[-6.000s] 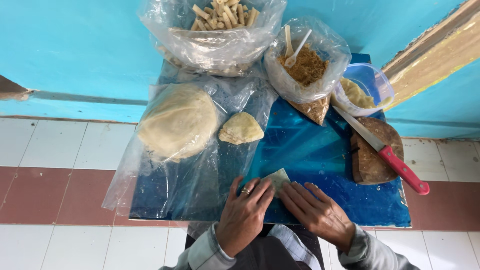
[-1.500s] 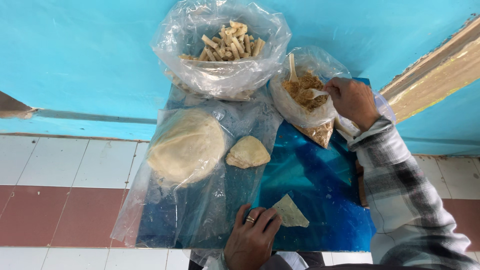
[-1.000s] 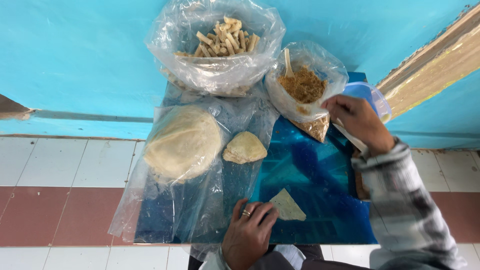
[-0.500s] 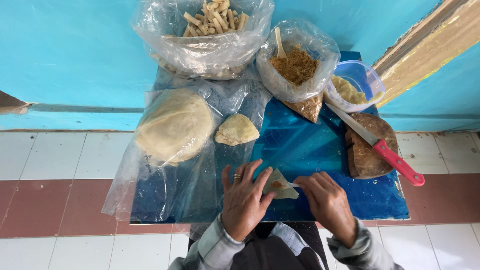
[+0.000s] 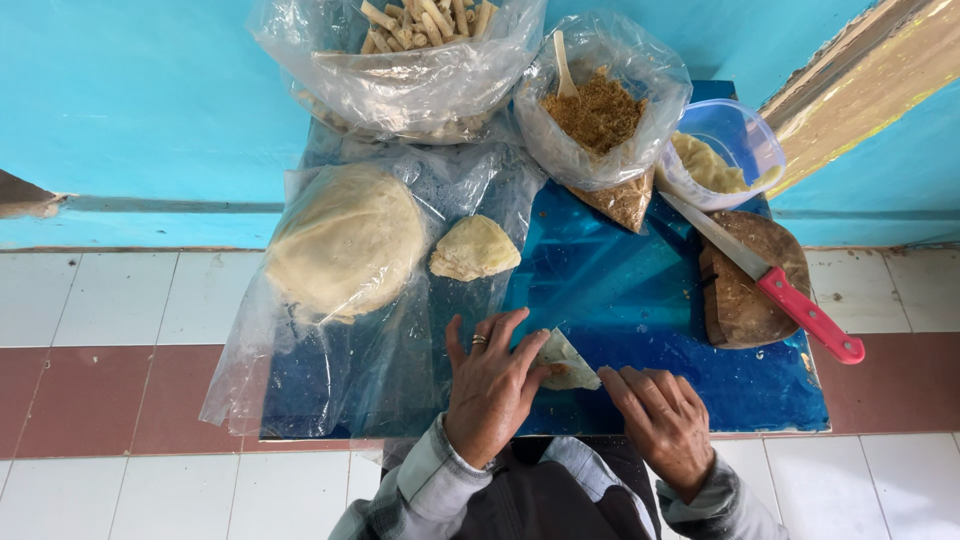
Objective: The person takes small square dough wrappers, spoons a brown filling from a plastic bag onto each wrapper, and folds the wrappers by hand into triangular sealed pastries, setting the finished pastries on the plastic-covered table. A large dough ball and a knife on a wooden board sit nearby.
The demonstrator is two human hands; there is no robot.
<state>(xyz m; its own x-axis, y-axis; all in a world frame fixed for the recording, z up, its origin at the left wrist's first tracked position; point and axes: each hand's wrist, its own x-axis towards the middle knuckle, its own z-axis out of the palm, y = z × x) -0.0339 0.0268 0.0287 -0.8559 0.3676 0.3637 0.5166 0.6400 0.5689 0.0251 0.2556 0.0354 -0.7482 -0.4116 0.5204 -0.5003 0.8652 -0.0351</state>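
At six o'clock on the blue board point(image 5: 640, 300), a small folded dough piece point(image 5: 566, 360) lies between both hands; left hand point(image 5: 492, 385) spreads flat, fingertips pressing its edge; right hand point(image 5: 662, 420), fingers extended together, touches its lower side, gripping nothing; red-handled knife point(image 5: 765, 282) lies at three o'clock.

The left hand point(image 5: 492, 388) covers part of the small dough piece point(image 5: 566, 360). The top bag point(image 5: 400, 62) is cut off, maybe half.

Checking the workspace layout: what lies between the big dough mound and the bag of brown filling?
In the head view, a small dough lump lies between the big dough mound and the filling bag.
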